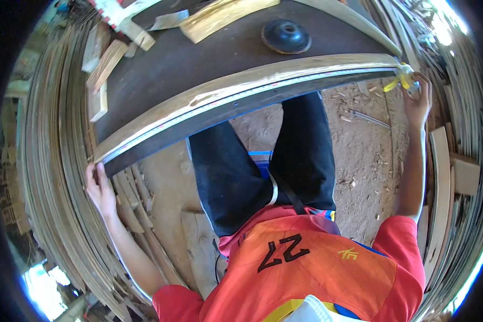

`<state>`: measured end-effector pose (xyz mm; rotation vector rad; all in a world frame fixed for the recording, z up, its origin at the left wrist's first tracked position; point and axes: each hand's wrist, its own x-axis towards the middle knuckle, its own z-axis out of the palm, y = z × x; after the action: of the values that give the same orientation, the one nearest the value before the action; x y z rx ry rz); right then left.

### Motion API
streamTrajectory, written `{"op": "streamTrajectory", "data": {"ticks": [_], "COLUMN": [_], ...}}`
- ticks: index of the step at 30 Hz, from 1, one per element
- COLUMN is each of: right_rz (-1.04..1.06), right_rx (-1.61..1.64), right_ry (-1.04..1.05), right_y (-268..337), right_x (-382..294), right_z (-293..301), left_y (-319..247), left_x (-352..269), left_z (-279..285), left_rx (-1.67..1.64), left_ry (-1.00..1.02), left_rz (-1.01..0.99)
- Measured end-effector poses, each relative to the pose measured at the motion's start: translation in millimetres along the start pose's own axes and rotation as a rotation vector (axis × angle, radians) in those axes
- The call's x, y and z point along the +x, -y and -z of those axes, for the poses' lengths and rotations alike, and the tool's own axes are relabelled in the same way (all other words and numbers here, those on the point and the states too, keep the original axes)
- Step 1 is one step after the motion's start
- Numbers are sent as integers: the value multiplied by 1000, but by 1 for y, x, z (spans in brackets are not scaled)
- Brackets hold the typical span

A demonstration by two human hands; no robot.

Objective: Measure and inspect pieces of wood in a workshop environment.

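A long wooden board [241, 85] lies along the near edge of a dark tabletop [177, 80], with a measuring tape [225, 98] stretched along its near side. At the left end, my left hand [100, 187] pinches the tape's end at the board's corner between thumb and fingers. My right hand [420, 94] is at the opposite end, closed around the tape measure's case [406, 78], which shows yellow and clear parts and is partly hidden by the fingers.
A dark round disc with a raised hub [286, 36] rests beyond the board. Wood offcuts [108, 64] and a thick wooden piece [225, 18] lie on the tabletop. Stacked planks [52, 161] stand left, more [467, 225] right. Wood chips and a thin rod [371, 119] lie on the ground.
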<state>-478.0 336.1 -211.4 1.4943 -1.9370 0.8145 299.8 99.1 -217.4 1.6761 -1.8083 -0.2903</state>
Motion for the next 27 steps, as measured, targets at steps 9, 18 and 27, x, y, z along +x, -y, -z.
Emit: {"op": "streamTrajectory", "data": {"ticks": [9,18,27], "right_rz": [29,20,2], "right_rx": [-106,-124,-79], "right_ry": [4,41,52], "right_y": [3,0,3], "right_x": [-2,-2,1], "right_z": [-4,-3,-2], "left_y": [-4,-14,-16], "left_x": [-4,-7,-7], "left_z": [-6,-8,-9], "left_rx": [-63,0,-50], "left_ry": [-38,-62,-78], "left_rz": [-72,-80,-129]}}
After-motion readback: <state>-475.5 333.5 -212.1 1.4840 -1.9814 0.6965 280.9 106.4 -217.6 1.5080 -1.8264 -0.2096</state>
